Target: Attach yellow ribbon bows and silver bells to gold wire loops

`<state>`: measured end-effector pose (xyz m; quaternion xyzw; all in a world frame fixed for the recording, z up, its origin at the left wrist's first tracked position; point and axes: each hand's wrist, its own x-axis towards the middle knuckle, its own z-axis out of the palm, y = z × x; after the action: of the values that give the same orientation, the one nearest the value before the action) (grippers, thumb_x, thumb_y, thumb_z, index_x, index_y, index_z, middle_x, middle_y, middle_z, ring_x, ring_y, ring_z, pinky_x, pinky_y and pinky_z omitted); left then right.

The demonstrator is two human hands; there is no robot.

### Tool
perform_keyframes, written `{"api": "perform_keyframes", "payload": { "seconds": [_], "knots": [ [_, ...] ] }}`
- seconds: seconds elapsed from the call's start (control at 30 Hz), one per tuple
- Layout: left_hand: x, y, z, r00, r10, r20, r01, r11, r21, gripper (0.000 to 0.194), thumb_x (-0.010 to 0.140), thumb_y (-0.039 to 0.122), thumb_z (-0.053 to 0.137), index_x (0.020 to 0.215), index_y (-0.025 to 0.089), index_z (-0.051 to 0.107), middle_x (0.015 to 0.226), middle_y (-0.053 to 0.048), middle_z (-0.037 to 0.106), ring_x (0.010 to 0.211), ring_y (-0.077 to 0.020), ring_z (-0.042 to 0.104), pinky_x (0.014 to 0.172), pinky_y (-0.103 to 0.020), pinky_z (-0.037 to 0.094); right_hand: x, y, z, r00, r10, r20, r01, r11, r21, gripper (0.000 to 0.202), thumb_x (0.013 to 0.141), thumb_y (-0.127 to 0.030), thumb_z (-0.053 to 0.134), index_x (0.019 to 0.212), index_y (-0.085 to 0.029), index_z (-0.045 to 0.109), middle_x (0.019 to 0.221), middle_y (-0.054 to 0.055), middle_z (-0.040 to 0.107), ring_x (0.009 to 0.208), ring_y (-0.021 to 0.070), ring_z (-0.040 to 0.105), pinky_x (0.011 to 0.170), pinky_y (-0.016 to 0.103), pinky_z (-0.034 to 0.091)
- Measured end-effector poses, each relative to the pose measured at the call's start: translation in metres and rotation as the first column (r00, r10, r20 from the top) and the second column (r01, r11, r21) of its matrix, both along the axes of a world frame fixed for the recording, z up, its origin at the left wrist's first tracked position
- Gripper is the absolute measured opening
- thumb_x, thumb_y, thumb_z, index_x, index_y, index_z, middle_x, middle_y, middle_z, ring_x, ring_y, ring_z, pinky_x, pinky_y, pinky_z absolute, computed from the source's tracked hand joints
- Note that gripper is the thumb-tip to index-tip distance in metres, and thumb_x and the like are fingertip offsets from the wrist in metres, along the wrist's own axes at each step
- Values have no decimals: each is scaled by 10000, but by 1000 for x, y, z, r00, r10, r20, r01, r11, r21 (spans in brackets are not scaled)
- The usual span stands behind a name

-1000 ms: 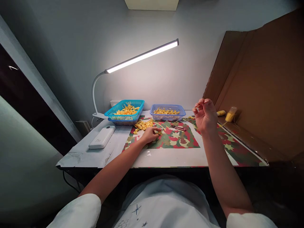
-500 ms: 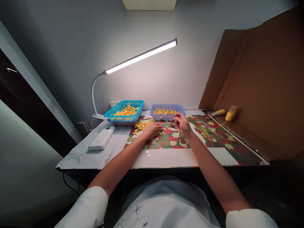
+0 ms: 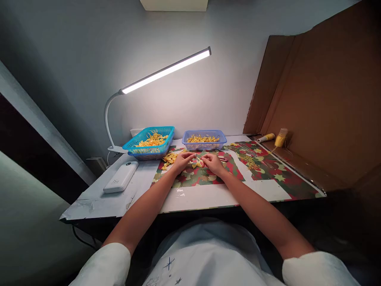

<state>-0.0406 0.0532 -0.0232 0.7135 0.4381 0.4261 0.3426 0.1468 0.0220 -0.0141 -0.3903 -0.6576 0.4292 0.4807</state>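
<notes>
Over the camouflage-patterned sheet (image 3: 190,180), my left hand (image 3: 182,161) and my right hand (image 3: 213,164) face each other with fingertips pinched. A thin yellow ribbon strip (image 3: 199,159) shows between them; both hands seem to grip it, though the fingers partly cover it. Just below lies a small yellow ribbon piece (image 3: 196,164). A pile of yellow ribbon pieces (image 3: 169,159) lies by the left hand. Beyond my right hand rest small snips with a reddish handle (image 3: 223,159).
A blue basket (image 3: 169,137) of yellow pieces is stacked on another at back left. A purple basket (image 3: 204,146) with more stands behind the hands. Also here: white power bank (image 3: 121,177), lit lamp (image 3: 166,70), yellow cord (image 3: 249,162), yellow-capped bottle (image 3: 281,137), cardboard (image 3: 312,99).
My right hand has come down and left from near the purple basket to meet my left hand. The snips now show beyond it. The whole view has shifted slightly.
</notes>
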Motion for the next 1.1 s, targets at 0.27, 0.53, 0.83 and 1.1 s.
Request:
{"api": "perform_keyframes", "payload": {
  "seconds": [0.27, 0.53, 0.83, 1.1],
  "knots": [
    [7, -1, -4, 978, -63, 199, 87, 990, -110, 306, 914, 335, 575, 1150, 141, 589, 1124, -85, 625, 944, -199, 631, 804, -396, 549, -7, -6, -1, 999, 12, -53, -10, 999, 37, 217, 729, -412, 565, 736, -196, 580, 530, -23, 592, 441, 109, 420, 467, 246, 308],
    [7, -2, -6, 955, -44, 292, 98, 980, -172, 325, 913, 330, 577, 1182, 147, 576, 1167, -93, 610, 983, -211, 623, 828, -414, 543, -7, -3, -3, 996, 17, -90, -14, 1000, 27, 240, 722, -435, 589, 743, -197, 584, 503, -30, 577, 477, 131, 485, 486, 254, 340],
    [11, -5, -6, 935, -36, 353, 105, 978, -180, 285, 911, 321, 582, 1128, 136, 597, 1097, -79, 633, 918, -189, 635, 788, -386, 551, -8, -2, -5, 994, 29, -101, -29, 1000, 1, 262, 689, -452, 595, 731, -193, 585, 494, -28, 570, 425, 105, 389, 454, 247, 282],
    [12, -11, -1, 933, -40, 358, 110, 978, -178, 271, 841, 362, 668, 988, 134, 669, 924, -46, 684, 802, -158, 634, 760, -325, 529, -7, -1, -6, 997, 19, -77, -19, 1000, -2, 316, 705, -508, 570, 763, -198, 583, 517, -25, 569, 427, 102, 362, 446, 247, 268]
  ]
}}
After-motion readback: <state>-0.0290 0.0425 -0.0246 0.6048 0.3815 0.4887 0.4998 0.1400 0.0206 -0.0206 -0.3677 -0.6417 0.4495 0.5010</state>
